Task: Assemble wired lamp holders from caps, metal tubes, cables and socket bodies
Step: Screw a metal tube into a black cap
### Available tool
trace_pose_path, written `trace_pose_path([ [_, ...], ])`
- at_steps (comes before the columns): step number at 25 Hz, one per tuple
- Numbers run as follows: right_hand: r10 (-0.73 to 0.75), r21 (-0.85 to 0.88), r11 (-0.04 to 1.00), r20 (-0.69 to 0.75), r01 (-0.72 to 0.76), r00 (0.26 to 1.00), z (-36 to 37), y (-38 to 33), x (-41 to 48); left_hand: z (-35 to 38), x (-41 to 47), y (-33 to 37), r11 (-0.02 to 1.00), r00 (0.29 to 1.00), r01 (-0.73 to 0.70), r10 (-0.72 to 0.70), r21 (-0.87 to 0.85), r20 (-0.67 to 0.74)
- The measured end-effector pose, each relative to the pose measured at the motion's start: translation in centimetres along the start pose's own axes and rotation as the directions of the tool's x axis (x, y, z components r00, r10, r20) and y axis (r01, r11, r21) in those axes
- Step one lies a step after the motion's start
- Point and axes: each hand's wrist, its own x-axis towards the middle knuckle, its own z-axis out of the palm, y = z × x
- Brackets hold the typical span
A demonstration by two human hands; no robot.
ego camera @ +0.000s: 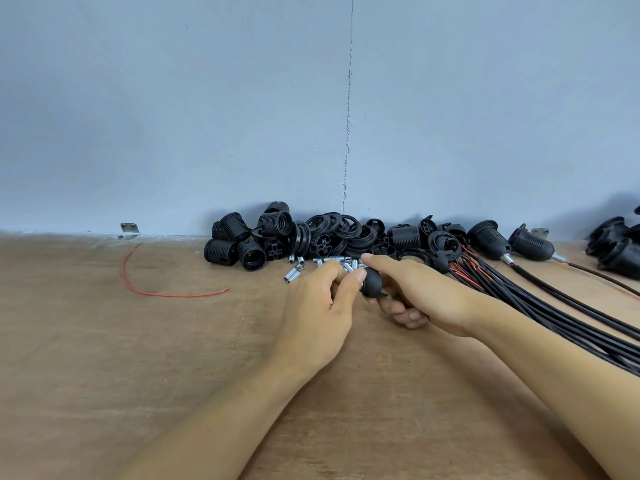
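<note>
Black cap, domed, held clear of the bench at mid-frame, between both hands. Right hand wrapped round it from the right, forefinger stretched forward over the top, lower fingers curled beneath. Left hand closed in from the left, thumb and curled fingers pinching the cap's end; a glint of metal under the thumb tip, too hidden to name. Just beyond the knuckles, loose metal tubes scattered on the wood. Behind those, against the wall, a heap of black parts: threaded socket bodies to the left, rings in the middle. To the right, a bundle of black cables with red cores bared at the ends, running past the right forearm to the frame's edge. Further right, two assembled lamp holders lying on their sides with cables attached, then more black parts at the edge. Far left, a lone red wire curved on the bench, near a small metal bracket at the foot of the wall.
</note>
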Motion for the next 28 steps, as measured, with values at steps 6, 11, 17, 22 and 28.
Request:
trace_pose_path([
  [6,0.103,0.022,0.994,0.052,-0.104,0.993,0.1,-0.1,0.1,0.1,-0.1,-0.2,0.991,0.991,-0.127,0.128,0.042,-0.028],
  [11,0.149,0.018,0.989,0.054,-0.15,0.987,0.1,-0.2,0.2,-0.1,0.0,-0.4,0.989,0.991,-0.137,0.136,0.051,0.013],
  [17,0.118,0.035,0.993,-0.119,-0.115,0.986,0.2,-0.4,0.0,0.1,0.3,-0.7,1.0,0.999,0.013,-0.013,0.024,0.03],
  [22,-0.084,-0.402,0.906,-0.481,-0.135,0.872,-2.6,-1.2,-0.2,-0.1,0.7,-1.3,0.969,0.982,0.19,-0.19,-0.156,0.018],
  [28,0.097,-0.672,0.584,-0.5,-0.456,0.861,-7.1,-2.4,-2.9,-0.1,0.8,-1.4,0.955,0.963,0.266,-0.259,-0.128,0.074],
])
